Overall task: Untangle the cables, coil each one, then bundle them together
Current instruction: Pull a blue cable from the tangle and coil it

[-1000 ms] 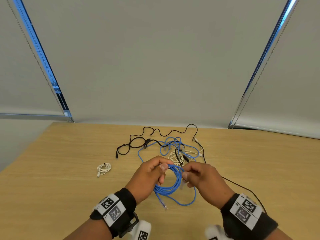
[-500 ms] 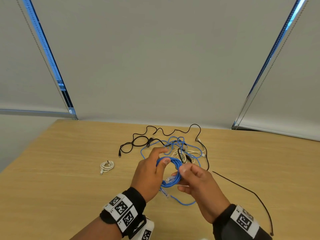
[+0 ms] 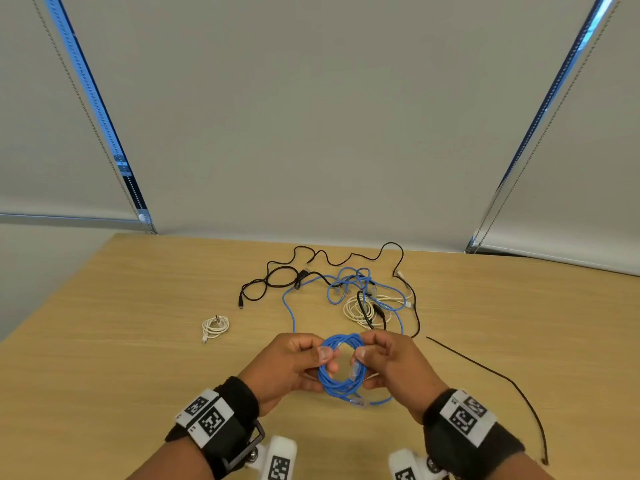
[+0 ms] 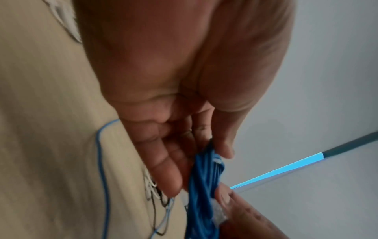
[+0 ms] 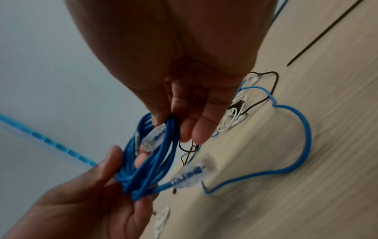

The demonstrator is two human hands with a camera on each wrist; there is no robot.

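The blue coil (image 3: 341,367) is held up just above the tabletop (image 3: 138,358), between the two hands, so that its loops hang free and stay stacked instead of sprawling on the wood. The left hand (image 3: 289,367) pinches the left side of the ring with thumb and curled fingers (image 4: 163,169), and the right hand (image 3: 394,365) pinches the opposite side the same way; gripping at two facing points seems meant to keep the turns gathered into one round bundle. A clear plug (image 5: 154,135) lies tucked against the strands near the right thumb, likely so that the end does not spring loose, while a second clear plug (image 5: 192,173) dangles below the coil on a short tail. Farther back on the tabletop lies the tangle (image 3: 367,296) of blue, black and white cables, not yet sorted. Off to the left, well apart from it, sits a small white coil (image 3: 215,326), apparently set aside there as finished. A thin black strap (image 3: 491,375) lies to the right, perhaps kept for the bundling.
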